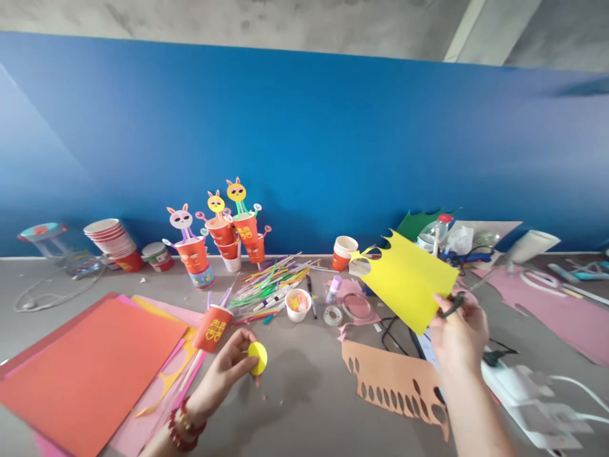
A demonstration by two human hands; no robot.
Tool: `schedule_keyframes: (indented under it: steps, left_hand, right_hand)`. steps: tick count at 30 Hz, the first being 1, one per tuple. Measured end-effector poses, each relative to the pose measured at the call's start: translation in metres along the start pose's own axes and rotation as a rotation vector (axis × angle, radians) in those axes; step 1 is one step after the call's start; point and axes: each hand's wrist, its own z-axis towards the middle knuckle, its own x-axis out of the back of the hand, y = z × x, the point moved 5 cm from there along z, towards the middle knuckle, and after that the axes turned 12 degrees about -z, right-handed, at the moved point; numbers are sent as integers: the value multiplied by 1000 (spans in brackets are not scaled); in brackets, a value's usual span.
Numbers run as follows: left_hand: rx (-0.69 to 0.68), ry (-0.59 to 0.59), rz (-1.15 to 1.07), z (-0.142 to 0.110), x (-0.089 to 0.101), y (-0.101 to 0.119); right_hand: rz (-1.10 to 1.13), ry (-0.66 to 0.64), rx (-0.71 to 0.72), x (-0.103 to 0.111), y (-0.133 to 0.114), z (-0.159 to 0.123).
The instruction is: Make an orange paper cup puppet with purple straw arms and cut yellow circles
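Note:
My left hand [227, 370] pinches a small yellow paper disc [257, 357] just above the grey table [304, 387]; a red bead bracelet sits on its wrist. My right hand [459, 333] is closed on a yellow paper sheet [406, 279] with scalloped cut-outs along its far edge, and dark scissors [451, 306] also show in its fingers. The sheet is lifted off the table and tilts toward the wall. A red paper cup [212, 327] lies on its side near my left hand.
Orange and pink paper sheets [90, 374] cover the left. Red cups with paper bunny figures [216, 235] stand by the blue wall, straws [269, 282] beside them. A cut orange strip [394, 381], tape rolls [333, 315], a white cup [298, 304] and a power strip [518, 390] lie around.

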Motion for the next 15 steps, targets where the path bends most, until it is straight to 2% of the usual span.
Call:
schedule_keyframes:
  steps: [3,8,15]
  left_hand:
    - [4,20,-6,1,0,-2]
    - [15,20,7,2,0,-9]
    - [28,7,-14,6,5,-26]
  right_hand:
    - [16,-9,101,-23,-11,4]
    - [-77,-67,255,-81,-16,17]
    - [-279,-259,392,-170,-3,34]
